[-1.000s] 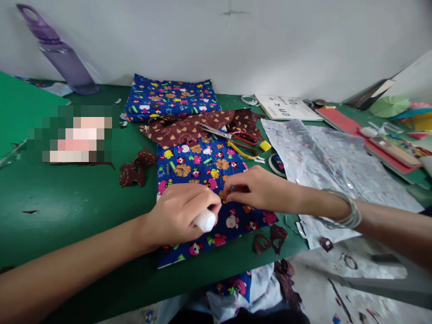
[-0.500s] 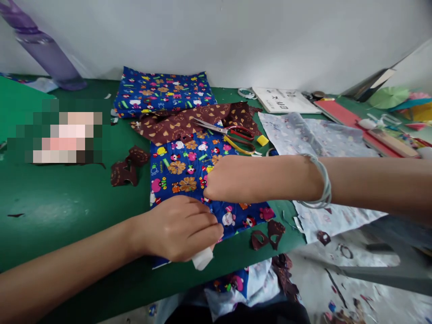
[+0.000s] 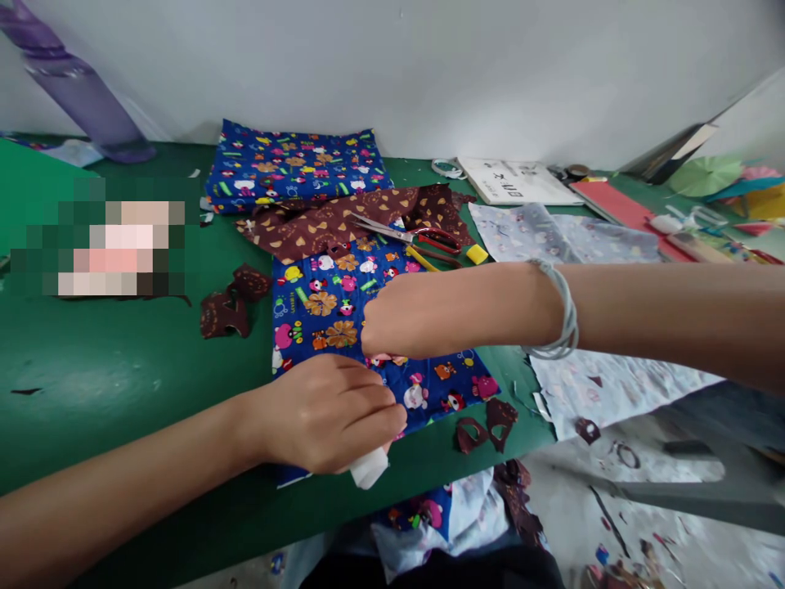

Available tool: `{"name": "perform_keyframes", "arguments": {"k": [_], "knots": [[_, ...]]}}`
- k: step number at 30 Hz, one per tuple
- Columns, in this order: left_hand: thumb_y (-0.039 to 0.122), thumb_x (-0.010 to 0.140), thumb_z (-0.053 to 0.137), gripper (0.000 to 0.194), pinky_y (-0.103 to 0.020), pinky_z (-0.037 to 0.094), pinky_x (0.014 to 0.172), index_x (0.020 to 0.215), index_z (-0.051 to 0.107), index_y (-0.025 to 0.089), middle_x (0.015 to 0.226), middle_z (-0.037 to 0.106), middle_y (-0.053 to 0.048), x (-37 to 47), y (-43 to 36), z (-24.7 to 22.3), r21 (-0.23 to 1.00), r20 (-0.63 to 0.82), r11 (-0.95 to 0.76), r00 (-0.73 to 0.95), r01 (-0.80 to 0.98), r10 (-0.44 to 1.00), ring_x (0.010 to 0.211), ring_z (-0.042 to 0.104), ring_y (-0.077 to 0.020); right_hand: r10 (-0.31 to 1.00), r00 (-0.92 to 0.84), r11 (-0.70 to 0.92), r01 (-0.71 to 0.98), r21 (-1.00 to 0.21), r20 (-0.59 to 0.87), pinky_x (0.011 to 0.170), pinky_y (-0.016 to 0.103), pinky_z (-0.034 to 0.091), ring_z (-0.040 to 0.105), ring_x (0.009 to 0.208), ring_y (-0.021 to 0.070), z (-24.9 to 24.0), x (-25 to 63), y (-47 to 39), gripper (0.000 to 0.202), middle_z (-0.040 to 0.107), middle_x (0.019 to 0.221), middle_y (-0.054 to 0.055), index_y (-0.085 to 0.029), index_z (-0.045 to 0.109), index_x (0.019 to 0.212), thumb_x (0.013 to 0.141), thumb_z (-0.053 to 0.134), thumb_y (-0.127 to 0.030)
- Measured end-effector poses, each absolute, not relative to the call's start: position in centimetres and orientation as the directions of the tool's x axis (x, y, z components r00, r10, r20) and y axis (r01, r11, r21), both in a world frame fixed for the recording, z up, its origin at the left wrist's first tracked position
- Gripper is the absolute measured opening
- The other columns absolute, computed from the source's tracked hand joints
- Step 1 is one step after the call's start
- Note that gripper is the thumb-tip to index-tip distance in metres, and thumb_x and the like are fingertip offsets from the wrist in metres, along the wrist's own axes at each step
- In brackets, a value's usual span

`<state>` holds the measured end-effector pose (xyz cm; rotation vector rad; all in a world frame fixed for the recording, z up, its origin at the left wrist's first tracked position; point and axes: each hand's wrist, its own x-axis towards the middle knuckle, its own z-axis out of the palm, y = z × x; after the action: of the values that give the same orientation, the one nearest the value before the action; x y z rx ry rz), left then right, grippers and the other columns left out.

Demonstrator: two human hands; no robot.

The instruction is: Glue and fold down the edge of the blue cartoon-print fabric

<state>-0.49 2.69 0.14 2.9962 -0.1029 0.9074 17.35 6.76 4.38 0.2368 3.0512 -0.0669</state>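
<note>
I am curling my left hand (image 3: 325, 413) around a small white glue stick (image 3: 369, 469), its end poking out below my fingers at the near edge of the desk (image 3: 123, 368). My right hand (image 3: 417, 315), fingers bunched together, is pressing down on the blue cartoon-print fabric (image 3: 343, 311) lying flat between and under both hands; I cannot tell whether it is pinching a small piece.

Judging from this, the glue stick could be smearing the print, or it could be slipping off the desk edge, since I am holding it so close to the drop. My right forearm is crossing over the work, so it could be dragging the fabric askew or brushing loose scraps.

Just right of my left hand, brown cut-out scraps (image 3: 484, 425) are lying near the edge. Beyond my right hand, scissors (image 3: 417, 241) are resting on brown patterned fabric (image 3: 331, 225), blades pointing left. Further back, a folded blue fabric (image 3: 298, 164) is sitting. Under my right forearm, pale printed sheets (image 3: 589, 384) are spreading out. Far left, a purple bottle (image 3: 79, 90) is leaning against the wall.
</note>
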Motion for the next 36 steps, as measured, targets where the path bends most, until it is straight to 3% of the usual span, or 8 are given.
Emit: {"name": "perform_keyframes", "arguments": {"k": [12, 21, 25, 27, 31, 36], "knots": [[0.013, 0.085, 0.045, 0.012, -0.025, 0.05, 0.061, 0.082, 0.056, 0.014, 0.067, 0.063, -0.001, -0.6, 2.6, -0.3, 0.006, 0.512, -0.999, 0.858, -0.053, -0.043, 0.062, 0.06, -0.0122, 0.217, -0.946, 0.973, 0.229, -0.025, -0.243, 0.05, 0.028, 0.03, 0.049, 0.061, 0.0147, 3.5, 15.6, 6.9, 0.016, 0.053, 0.061, 0.001, -0.02, 0.05, 0.065, 0.075, 0.044, -0.008], [0.016, 0.087, 0.04, 0.017, -0.026, 0.047, 0.057, 0.081, 0.055, 0.015, 0.068, 0.063, -0.001, -0.9, 2.5, -1.0, 0.001, 0.456, -0.999, 0.89, -0.034, -0.03, 0.061, 0.057, -0.0128, 0.172, -0.98, 0.985, 0.173, -0.007, -0.096, 0.046, 0.027, 0.023, 0.043, 0.054, 0.0119, 3.4, 15.7, 6.5, 0.019, 0.056, 0.066, 0.001, -0.019, 0.056, 0.069, 0.079, 0.043, -0.01], [0.015, 0.086, 0.044, 0.013, -0.025, 0.049, 0.062, 0.081, 0.056, 0.015, 0.069, 0.064, -0.001, -0.8, 2.5, -0.5, 0.003, 0.475, -0.999, 0.88, -0.039, -0.033, 0.062, 0.059, -0.0121, 0.255, -0.954, 0.966, 0.245, 0.083, -0.16, 0.047, 0.026, 0.022, 0.039, 0.052, 0.0111, 3.7, 16.0, 7.3, 0.003, 0.053, 0.061, -0.001, -0.019, 0.057, 0.077, 0.075, 0.056, -0.018], [0.014, 0.086, 0.043, 0.014, -0.025, 0.05, 0.062, 0.081, 0.056, 0.014, 0.069, 0.065, -0.001, -0.7, 2.5, -0.2, -0.004, 0.503, -0.999, 0.863, -0.051, -0.046, 0.062, 0.06, -0.0121, 0.288, -0.943, 0.957, 0.278, 0.081, -0.169, 0.047, 0.026, 0.021, 0.039, 0.053, 0.0108, 4.3, 16.4, 7.6, 0.011, 0.053, 0.063, -0.001, -0.019, 0.057, 0.084, 0.074, 0.059, -0.023], [0.013, 0.087, 0.038, 0.02, -0.026, 0.05, 0.059, 0.085, 0.058, 0.012, 0.073, 0.067, -0.004, -0.7, 2.3, -0.1, -0.094, 0.536, -0.995, 0.841, -0.021, -0.069, 0.064, 0.061, -0.0136, 0.384, -0.906, 0.923, 0.377, 0.073, -0.176, 0.048, 0.025, 0.021, 0.04, 0.055, 0.0099, 6.1, 18.0, 7.8, 0.008, 0.054, 0.069, 0.0, -0.017, 0.056, 0.082, 0.081, 0.05, -0.021], [0.014, 0.088, 0.03, 0.029, -0.028, 0.05, 0.06, 0.094, 0.059, 0.011, 0.099, 0.065, -0.011, -0.8, 2.1, -0.5, -0.205, 0.389, -0.966, 0.919, 0.157, 0.067, 0.072, 0.062, -0.017, 0.566, -0.798, 0.822, 0.565, 0.07, -0.207, 0.047, 0.025, 0.02, 0.038, 0.051, 0.009, 6.8, 20.4, 7.6, 0.021, 0.051, 0.063, 0.0, -0.016, 0.055, 0.075, 0.087, 0.039, -0.022]]}}
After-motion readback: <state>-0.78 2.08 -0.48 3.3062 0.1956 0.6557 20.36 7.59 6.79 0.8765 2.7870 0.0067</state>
